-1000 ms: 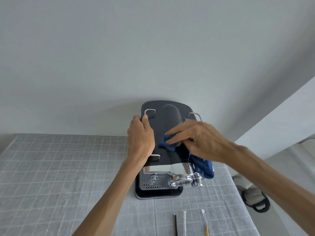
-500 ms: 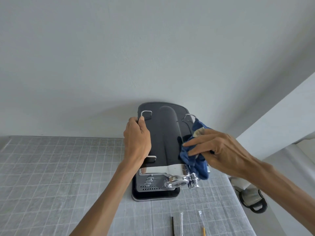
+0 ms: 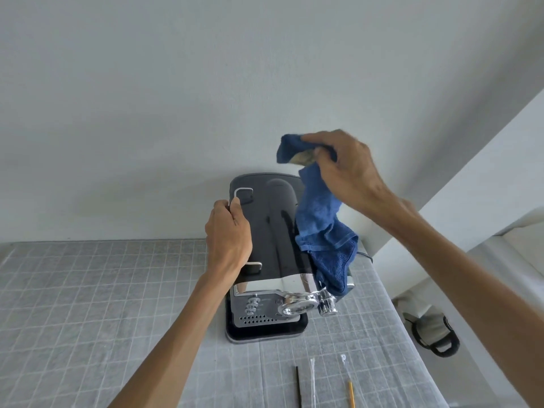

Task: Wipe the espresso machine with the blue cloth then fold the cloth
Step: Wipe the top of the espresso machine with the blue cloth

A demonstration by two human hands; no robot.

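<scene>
— Where's the espresso machine (image 3: 266, 231)?
— Centre frame, black and glossy with a chrome front; the left hand (image 3: 228, 235) wraps its left edge.
— And the blue cloth (image 3: 322, 228)?
— Pinched in the raised right hand (image 3: 344, 169) at upper right, hanging crumpled over the machine's right side.

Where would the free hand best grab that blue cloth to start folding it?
Probably the hemmed lower edge of the blue cloth, from the person's right. The right hand pinches its bunched top, so the rest hangs loose beside the espresso machine, which the left hand steadies.
</scene>
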